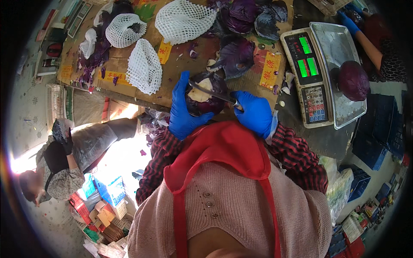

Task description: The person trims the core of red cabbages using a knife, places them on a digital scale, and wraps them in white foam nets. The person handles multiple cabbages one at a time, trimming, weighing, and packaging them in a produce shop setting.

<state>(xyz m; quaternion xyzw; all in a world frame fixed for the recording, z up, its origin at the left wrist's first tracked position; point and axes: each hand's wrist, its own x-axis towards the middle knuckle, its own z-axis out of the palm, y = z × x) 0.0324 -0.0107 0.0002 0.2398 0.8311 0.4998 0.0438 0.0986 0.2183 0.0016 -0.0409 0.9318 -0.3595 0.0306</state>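
Note:
My left hand [185, 111], in a blue glove, grips a red cabbage [206, 104] from its left side near the table's front edge. The cabbage's pale, cut stem end faces up. In my right hand [255, 111], gloved in blue too, is a knife [216, 94], its blade lying across the pale stem area. Just beyond the cabbage are loose dark purple outer leaves [237, 58]. White foam net sleeves [144, 67] lie to the left and farther back on the cardboard-covered tabletop [180, 69].
A digital scale [308, 77] stands at right with a whole red cabbage [353, 80] on its metal pan [342, 111]. Past it works another person's blue-gloved hand [348, 23]. At left, another person [61, 167] holds a netted item. Blue crates [374, 129] stand at lower right.

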